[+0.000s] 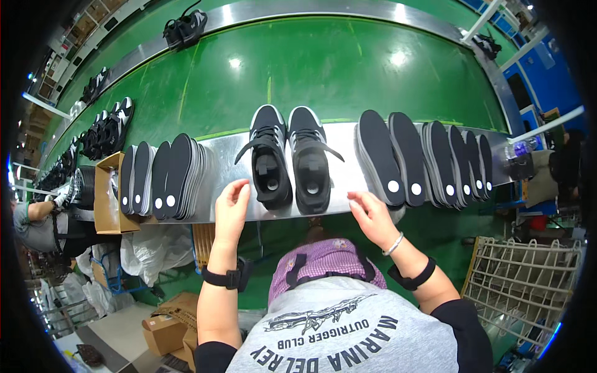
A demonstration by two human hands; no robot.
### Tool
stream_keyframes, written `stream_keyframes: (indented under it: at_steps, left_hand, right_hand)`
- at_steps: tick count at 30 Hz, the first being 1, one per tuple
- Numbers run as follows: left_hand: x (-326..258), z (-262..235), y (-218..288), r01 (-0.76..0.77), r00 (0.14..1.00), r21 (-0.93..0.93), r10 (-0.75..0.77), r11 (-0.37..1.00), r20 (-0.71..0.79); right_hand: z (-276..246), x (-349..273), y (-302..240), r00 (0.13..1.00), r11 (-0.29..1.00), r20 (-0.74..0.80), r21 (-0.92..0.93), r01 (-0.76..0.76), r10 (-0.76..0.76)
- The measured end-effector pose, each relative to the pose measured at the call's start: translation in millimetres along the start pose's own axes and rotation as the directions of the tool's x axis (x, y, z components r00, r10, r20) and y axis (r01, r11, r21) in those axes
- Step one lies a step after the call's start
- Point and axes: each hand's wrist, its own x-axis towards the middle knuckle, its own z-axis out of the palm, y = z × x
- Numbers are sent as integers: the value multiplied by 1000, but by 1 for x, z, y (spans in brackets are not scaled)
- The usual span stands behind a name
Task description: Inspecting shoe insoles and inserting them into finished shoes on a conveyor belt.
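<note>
A pair of black sneakers with grey-white trim stands side by side on the metal ledge, toes pointing away from me: the left shoe (272,166) and the right shoe (310,169). Their laces are on, and the black tongues or straps stick out to the sides. Beside the left shoe's heel, apart from it, my left hand (232,208) is raised with loosely bent fingers and nothing visible in it. On the other side my right hand (371,216) hovers near the right shoe's heel and a stack of black insoles (376,152), fingers loosely apart, holding nothing I can see.
More insole stacks (180,174) lie left of the shoes, beside an open cardboard box (109,199). Further insoles (440,161) line the right. Beyond is a green belt (323,68); other sneakers (185,28) sit past it. A wire rack (522,280) stands lower right; another person's gloved hand (61,199) shows far left.
</note>
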Motion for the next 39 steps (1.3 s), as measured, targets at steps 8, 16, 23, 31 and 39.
stream_keyframes:
  at_steps: [8,16,23,31,39]
  left_hand:
    - [55,23,31,-502,854,710,409,493,320]
    - [98,22,38,-575,815,544,362,612,454]
    - [138,29,29,-333,853,309,144,891,502]
    - [138,20,9,-186,819,105,95,977,566]
    - [147,10,23,-85,739,121,-19,989,673]
  right_hand:
    - [23,90,-8,975,957,111,-199,210,-191]
    - [3,87,-61,920,778,185,-492,392,-346]
    - [77,98,-96,824,726,566,-562,396,-11]
    - [130,132,-77,402,822,834,-502,269,377]
    - [136,127,-78,561,746,694,-638,190,451]
